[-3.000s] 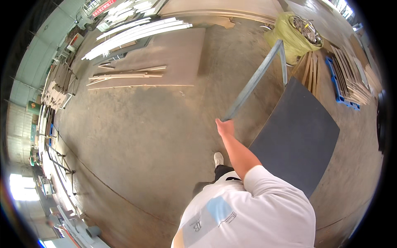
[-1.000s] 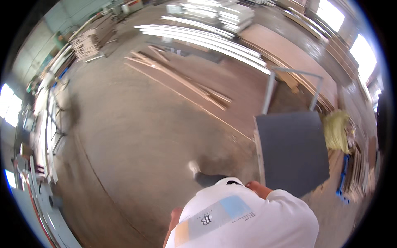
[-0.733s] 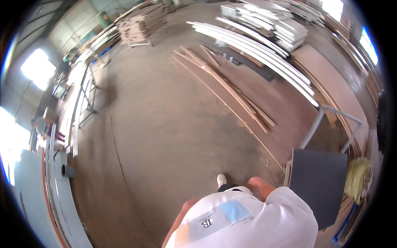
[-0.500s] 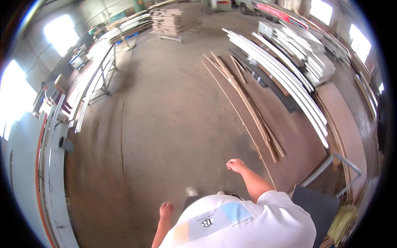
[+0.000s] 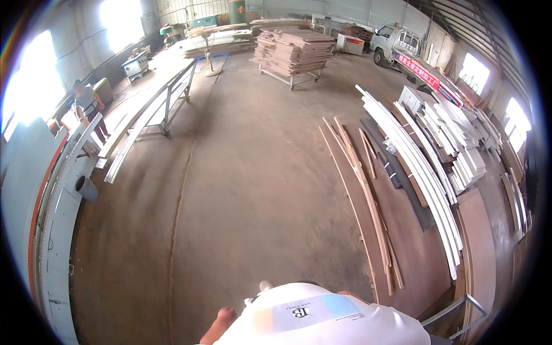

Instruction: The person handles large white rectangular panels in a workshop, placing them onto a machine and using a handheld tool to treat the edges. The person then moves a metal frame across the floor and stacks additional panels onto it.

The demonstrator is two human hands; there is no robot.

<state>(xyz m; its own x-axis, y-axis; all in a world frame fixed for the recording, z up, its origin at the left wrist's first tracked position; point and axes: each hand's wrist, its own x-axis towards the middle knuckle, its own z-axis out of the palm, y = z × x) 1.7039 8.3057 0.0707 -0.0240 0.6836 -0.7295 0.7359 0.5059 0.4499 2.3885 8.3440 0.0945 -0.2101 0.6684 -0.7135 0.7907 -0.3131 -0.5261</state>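
Observation:
My left hand [image 5: 226,315] hangs low beside my body, over the bare concrete floor. Its fingers look loosely curled in, with nothing seen in them, and it touches nothing. Only a sliver of my right arm [image 5: 348,294] shows past the white shirt [image 5: 276,322]; the right hand itself is hidden. To the right of my body, long thin wooden strips [image 5: 368,207] lie on brown boards [image 5: 422,253] on the floor. White long profiles [image 5: 417,184] are stacked beyond them.
At left stand a long pale machine bed [image 5: 60,253], a grey bucket [image 5: 86,188] and a metal-framed table [image 5: 164,109]; a person [image 5: 92,106] is behind. Ahead are a wheeled cart of stacked boards [image 5: 293,52] and a truck [image 5: 397,46]. A metal frame [image 5: 468,313] is at lower right.
The view has tilted up, showing more of the far hall and truck. My right hand has dropped out of sight behind the shirt; my left hand sits lower in the picture.

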